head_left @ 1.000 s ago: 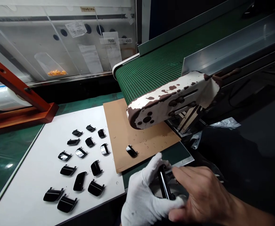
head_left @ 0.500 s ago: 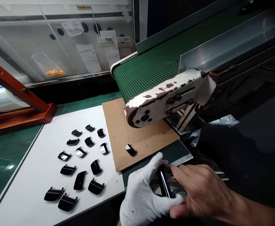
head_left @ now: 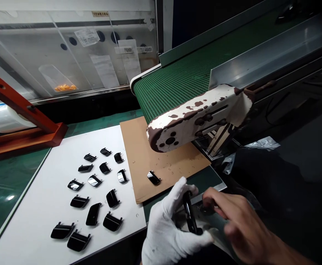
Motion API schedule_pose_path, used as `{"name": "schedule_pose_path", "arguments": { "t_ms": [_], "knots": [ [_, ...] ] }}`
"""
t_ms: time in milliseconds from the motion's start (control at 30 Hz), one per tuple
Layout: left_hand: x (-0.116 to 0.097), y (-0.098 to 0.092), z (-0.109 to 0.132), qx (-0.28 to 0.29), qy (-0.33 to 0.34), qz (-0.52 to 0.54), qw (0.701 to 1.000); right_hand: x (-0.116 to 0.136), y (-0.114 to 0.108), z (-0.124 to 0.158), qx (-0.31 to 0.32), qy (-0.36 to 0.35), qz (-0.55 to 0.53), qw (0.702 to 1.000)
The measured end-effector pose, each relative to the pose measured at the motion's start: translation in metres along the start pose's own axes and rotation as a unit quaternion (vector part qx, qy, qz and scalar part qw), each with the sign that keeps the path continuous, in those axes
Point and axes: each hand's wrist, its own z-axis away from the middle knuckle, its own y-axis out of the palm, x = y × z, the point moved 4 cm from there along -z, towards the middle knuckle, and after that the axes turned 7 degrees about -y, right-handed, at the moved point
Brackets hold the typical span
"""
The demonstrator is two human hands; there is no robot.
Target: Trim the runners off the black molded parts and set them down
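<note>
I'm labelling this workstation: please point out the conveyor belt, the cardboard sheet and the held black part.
Conveyor belt (head_left: 177,85), head view: its green surface.
Cardboard sheet (head_left: 143,156), head view: a bare brown area.
Held black part (head_left: 189,212), head view: middle of its glossy side.

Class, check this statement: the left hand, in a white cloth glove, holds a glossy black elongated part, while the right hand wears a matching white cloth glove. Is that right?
Not quite: the head view shows the right hand bare. The left hand, in a white cloth glove, does hold a glossy black elongated part.
</note>
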Motion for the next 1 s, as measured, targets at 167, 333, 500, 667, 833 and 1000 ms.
{"name": "schedule_pose_path", "arguments": {
  "t_ms": [167,333,500,667,833,1000],
  "knots": [
    [0.003,-0.004,0.003,-0.037,0.015,0.013,0.999,-0.016,-0.004,0.018,-0.093,0.114,-0.059,0.987],
    [0.001,-0.010,0.002,-0.044,0.068,-0.039,0.996,-0.035,-0.002,0.037,-0.157,0.146,-0.003,0.977],
    [-0.006,-0.013,0.000,-0.045,0.179,-0.234,0.955,-0.021,-0.006,0.045,-0.189,0.149,0.014,0.971],
    [-0.013,-0.011,-0.003,-0.005,0.186,-0.376,0.908,0.009,0.001,0.034,-0.156,0.039,-0.028,0.987],
    [-0.024,-0.006,-0.005,0.048,0.149,-0.413,0.897,0.011,0.008,0.024,-0.109,0.032,-0.077,0.991],
    [-0.027,-0.011,-0.004,0.045,0.041,-0.295,0.954,-0.005,0.012,0.030,-0.163,0.144,-0.153,0.964]
  ]
}}
